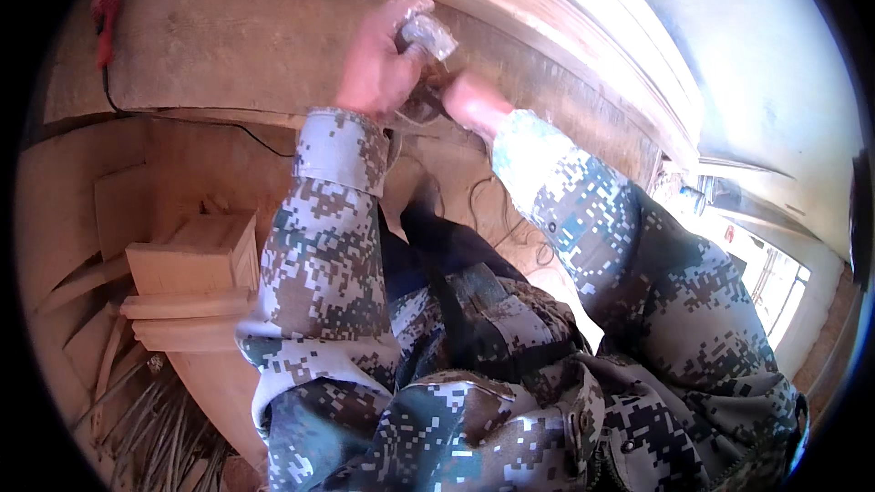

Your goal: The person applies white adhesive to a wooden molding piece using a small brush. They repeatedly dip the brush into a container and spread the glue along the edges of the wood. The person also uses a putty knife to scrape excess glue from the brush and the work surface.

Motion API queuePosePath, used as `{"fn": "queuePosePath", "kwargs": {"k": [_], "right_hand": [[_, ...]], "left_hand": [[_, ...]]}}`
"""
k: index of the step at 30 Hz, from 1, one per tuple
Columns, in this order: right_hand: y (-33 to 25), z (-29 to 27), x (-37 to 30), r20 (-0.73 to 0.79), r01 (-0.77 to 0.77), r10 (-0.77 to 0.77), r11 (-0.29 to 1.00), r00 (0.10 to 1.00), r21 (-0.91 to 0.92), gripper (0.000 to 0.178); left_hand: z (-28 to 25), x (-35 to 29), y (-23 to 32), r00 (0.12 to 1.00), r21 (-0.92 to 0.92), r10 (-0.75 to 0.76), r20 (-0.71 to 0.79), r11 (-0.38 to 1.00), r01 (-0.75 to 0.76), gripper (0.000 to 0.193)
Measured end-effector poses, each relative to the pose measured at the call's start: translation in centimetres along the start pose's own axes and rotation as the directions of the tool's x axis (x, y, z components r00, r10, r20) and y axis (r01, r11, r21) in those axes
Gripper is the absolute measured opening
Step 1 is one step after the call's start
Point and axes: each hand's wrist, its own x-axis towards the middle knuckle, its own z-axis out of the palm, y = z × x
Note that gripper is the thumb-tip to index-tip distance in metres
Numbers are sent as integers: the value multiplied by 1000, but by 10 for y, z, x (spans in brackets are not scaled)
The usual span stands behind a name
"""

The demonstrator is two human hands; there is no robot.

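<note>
Both of my hands are together over the near edge of a wooden workbench (228, 32). My left hand (375, 68) is closed around a shiny, silvery-white object (428, 36), whose exact kind I cannot make out. Just below it, between the hands, sits a dark brown, rounded piece (422, 107), partly hidden by my fingers. My right hand (474, 102) is slightly blurred, with its fingers curled in against that dark piece. What the right fingertips grip is hidden.
Long pale wooden boards (565, 32) run along the bench's far side. At the far left lies a red power tool (108, 9) with a black cord (232, 124). A wooden post-like piece (196, 260) stands lower left, beside thin sticks (173, 419). Thin cords (497, 210) lie on the floor.
</note>
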Motion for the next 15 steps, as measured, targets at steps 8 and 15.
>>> {"fn": "queuePosePath", "kwargs": {"k": [8,15], "right_hand": [[-9,-16,-20,9,94,-95,992,995,90,31],[-45,-17,-31,39,209,-207,976,978,-69,30]], "left_hand": [[7,8,7,996,-156,-30,88,987,44,48],[-10,0,11,996,-168,5,87,986,10,43]]}}
